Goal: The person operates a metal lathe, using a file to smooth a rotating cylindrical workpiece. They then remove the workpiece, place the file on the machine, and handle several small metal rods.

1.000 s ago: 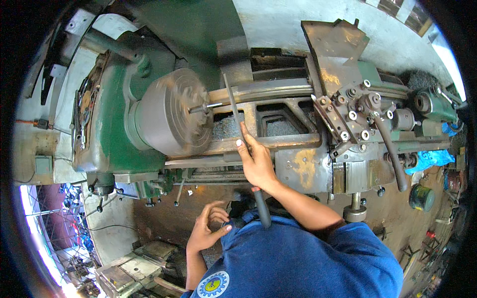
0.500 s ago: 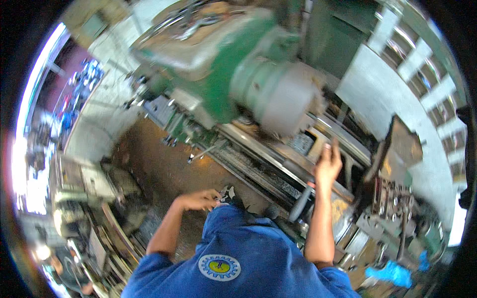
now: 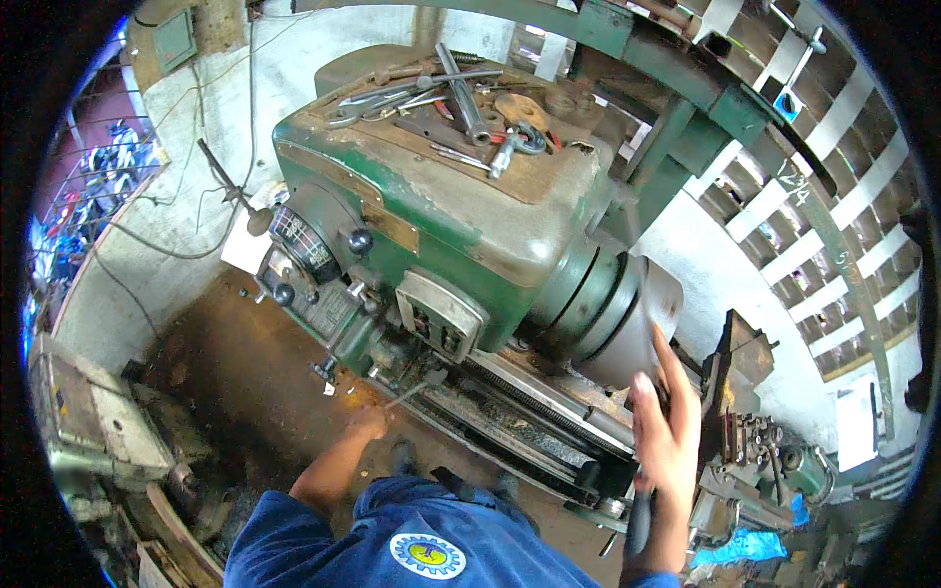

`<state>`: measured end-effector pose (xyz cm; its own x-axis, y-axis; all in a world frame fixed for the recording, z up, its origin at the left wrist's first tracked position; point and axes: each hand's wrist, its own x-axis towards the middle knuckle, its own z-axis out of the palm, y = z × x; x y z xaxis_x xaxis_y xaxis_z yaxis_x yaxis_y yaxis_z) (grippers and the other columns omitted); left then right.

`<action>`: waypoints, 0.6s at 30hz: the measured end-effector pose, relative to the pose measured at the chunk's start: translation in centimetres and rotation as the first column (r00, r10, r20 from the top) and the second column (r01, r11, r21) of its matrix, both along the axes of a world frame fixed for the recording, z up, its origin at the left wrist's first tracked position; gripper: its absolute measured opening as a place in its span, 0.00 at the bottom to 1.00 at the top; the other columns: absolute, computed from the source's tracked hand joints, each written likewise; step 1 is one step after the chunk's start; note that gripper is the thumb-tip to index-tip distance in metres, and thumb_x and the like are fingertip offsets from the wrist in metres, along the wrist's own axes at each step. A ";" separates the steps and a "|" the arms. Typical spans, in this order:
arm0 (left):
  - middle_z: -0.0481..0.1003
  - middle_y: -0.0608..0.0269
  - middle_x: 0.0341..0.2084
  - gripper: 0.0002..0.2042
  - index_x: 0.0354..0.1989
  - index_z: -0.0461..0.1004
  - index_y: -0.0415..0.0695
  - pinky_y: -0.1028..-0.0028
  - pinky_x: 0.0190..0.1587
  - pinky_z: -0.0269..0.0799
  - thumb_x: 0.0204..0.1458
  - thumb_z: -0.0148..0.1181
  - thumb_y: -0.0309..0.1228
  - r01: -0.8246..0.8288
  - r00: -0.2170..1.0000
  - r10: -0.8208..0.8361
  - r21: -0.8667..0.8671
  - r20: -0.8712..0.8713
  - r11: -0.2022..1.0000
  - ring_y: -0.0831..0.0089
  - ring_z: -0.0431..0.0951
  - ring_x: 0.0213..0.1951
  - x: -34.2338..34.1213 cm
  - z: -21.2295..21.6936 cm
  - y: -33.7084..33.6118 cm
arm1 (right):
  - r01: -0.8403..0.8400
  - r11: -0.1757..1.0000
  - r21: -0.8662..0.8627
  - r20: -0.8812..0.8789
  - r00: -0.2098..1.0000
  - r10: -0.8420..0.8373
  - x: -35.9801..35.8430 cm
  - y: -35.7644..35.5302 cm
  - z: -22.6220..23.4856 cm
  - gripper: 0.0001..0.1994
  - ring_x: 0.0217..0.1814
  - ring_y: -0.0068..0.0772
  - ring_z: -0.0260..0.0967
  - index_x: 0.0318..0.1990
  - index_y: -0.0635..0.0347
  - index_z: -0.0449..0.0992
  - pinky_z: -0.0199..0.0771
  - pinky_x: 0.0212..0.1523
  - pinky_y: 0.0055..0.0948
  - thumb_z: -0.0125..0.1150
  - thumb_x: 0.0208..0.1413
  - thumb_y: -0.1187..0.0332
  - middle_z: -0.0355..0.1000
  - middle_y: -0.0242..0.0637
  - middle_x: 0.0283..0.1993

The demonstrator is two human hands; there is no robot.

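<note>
My left hand [image 3: 369, 421] is closed at the near end of a thin metal lever [image 3: 417, 388] on the front of a green lathe [image 3: 470, 220]; its fingers are small and partly hidden. In front of the grey chuck [image 3: 613, 338], my right hand [image 3: 668, 431] is raised with its fingers stretched out. A dark handle [image 3: 639, 524] with a reddish end lies along the heel of that hand; whether they touch, I cannot tell. A thin blurred streak crosses the chuck above my fingertips.
Wrenches and other hand tools [image 3: 456, 98] lie on the lathe's headstock. The lathe bed [image 3: 549, 416] runs toward the lower right. Blue plastic [image 3: 740, 547] lies beyond my right forearm. Another machine [image 3: 98, 421] stands at left.
My left hand has gone from beside my waist to the lever. My right hand has come up in front of the chuck. The view has turned, showing more of the headstock.
</note>
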<state>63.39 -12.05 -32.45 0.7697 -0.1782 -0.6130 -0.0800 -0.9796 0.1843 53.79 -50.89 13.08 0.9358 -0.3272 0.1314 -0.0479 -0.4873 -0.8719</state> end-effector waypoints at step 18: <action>0.67 0.43 0.62 0.39 0.64 0.66 0.35 0.53 0.66 0.63 0.60 0.49 0.62 -0.314 0.921 0.271 -0.122 -0.281 0.942 0.49 0.68 0.63 2.7 -9.6 0.5 | 0.009 0.773 -0.634 -0.087 0.993 -0.084 34.7 9.9 9.2 0.28 0.21 0.36 0.75 0.62 0.67 0.71 0.75 0.24 0.37 0.62 0.56 0.60 0.76 0.46 0.26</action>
